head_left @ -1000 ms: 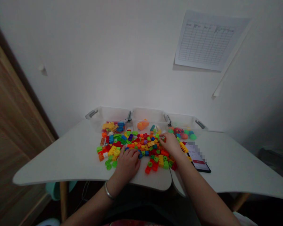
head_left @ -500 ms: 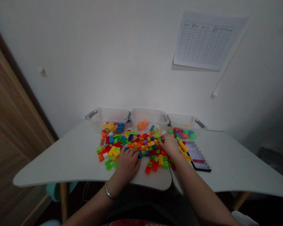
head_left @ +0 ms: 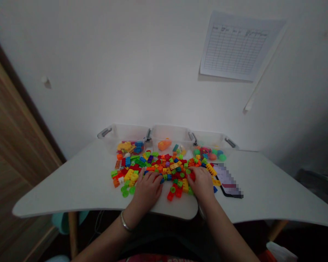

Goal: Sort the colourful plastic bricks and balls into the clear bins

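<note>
A loose pile of plastic building bricks [head_left: 158, 171] in red, yellow, green, blue and orange spreads across the middle of the table. My left hand [head_left: 147, 187] rests at the pile's near edge, fingers spread and touching bricks, with nothing visible in it. My right hand [head_left: 202, 183] lies on the right part of the pile, fingertips down beside a red brick [head_left: 191, 176]. Its fingers hide whatever is directly beneath them. Green round pieces [head_left: 125, 193] lie at the pile's near left.
Three clear plastic boxes [head_left: 169, 131] holding coloured pieces stand in a row against the wall. A smartphone [head_left: 228, 183] lies right of the pile on the white table [head_left: 71, 189]. A ruled paper sheet [head_left: 236, 47] hangs above, and a wooden panel [head_left: 13, 120] stands at the left.
My right hand has moved toward me and slightly right across the pile, and now covers part of the phone's left side. My left hand stays nearly still. The view has tilted slightly.
</note>
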A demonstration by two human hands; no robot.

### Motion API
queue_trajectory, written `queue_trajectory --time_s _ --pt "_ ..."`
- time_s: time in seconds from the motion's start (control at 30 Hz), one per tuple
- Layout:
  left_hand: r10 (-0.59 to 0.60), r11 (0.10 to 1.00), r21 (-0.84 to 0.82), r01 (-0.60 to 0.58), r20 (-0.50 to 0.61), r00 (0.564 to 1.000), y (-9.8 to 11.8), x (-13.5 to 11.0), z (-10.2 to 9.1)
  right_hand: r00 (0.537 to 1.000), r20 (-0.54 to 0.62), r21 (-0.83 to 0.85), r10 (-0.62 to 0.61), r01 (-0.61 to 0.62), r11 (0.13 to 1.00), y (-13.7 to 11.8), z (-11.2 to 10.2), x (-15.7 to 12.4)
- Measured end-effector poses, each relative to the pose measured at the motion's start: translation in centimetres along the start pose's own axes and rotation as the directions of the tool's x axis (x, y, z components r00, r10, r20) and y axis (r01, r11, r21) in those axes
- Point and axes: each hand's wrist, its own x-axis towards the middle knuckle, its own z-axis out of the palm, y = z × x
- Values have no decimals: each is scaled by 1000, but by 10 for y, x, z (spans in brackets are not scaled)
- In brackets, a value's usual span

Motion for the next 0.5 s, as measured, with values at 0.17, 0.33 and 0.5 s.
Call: queue_trajectory --time_s 0.17,0.33,0.5 --pt "8 1000 0 -8 -13 1000 0 1 1 997 -68 108 26 -18 994 5 6 -4" --pt "5 1000 -10 -5 5 1000 0 1 1 992 -126 178 16 6 984 8 14 -3" --pt "-45 996 -82 44 -5 999 11 9 -5 979 -197 132 -51 78 988 9 15 -1"
